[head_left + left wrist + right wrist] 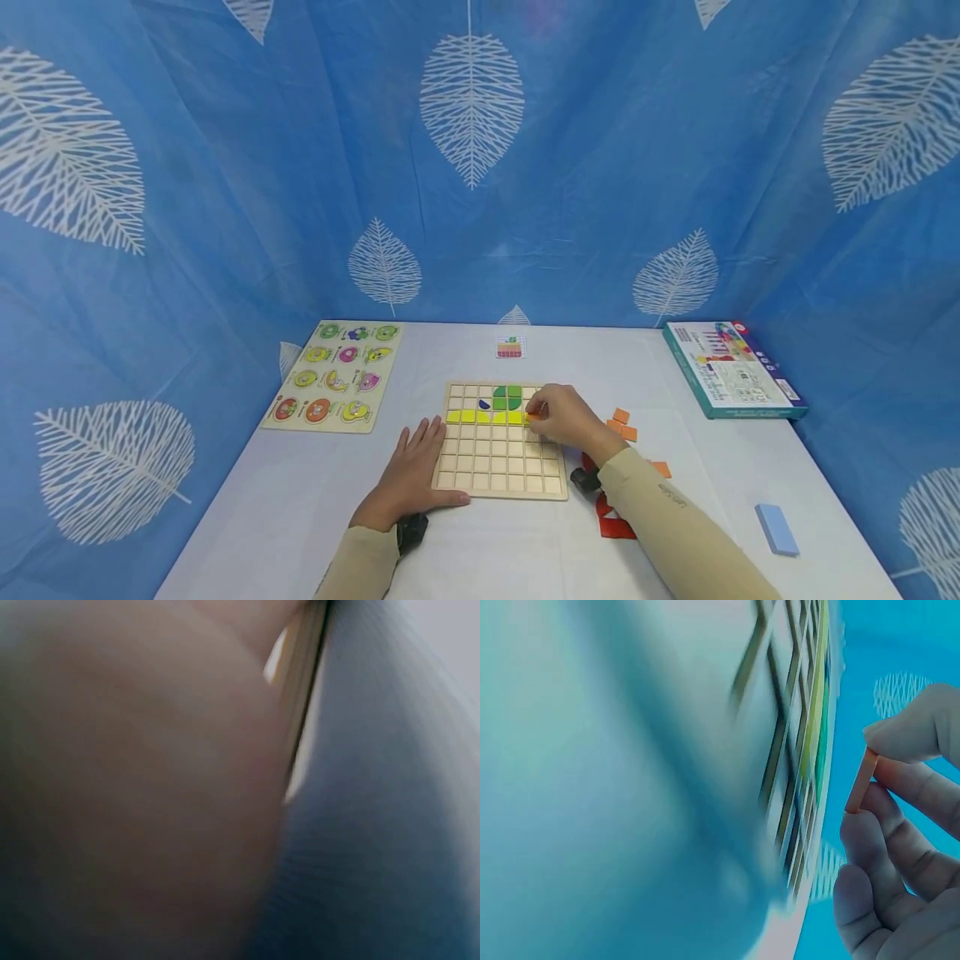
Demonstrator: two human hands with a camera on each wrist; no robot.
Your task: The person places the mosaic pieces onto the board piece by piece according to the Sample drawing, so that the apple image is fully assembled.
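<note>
Right hand (564, 417) pinches a thin orange tile (861, 781) between thumb and fingertips, right over the upper right part of the wooden grid board (501, 467). In the right wrist view the tile is seen edge-on, its long edge running roughly parallel to the board face, not yet touching it (a gap of blue shows between tile and grid). In the head view the tile is mostly hidden by the fingers; only a sliver of orange shows at the end of the yellow row (483, 416). The cell just past the last yellow piece lies directly under the fingertips, slightly toward the person's left. The green pieces (507, 397) and a small dark blue piece (484, 405) sit one row farther away.

Left hand (415, 471) lies flat, fingers straight and spread, on the table (247, 517) against the board's near left edge, thumb along the front edge, holding nothing (left wrist view is a blur of skin and board edge).

The right hand is clearly the nearer one to the spare orange tiles (622, 425), which lie on the table just right of the board, with red pieces (611, 517) partly hidden by the right sleeve.

Other stuff: a fruit peg puzzle (333, 377) far left, a pattern card (510, 347) beyond the board, a game box (731, 368) far right, a light blue block (776, 528) near right.
</note>
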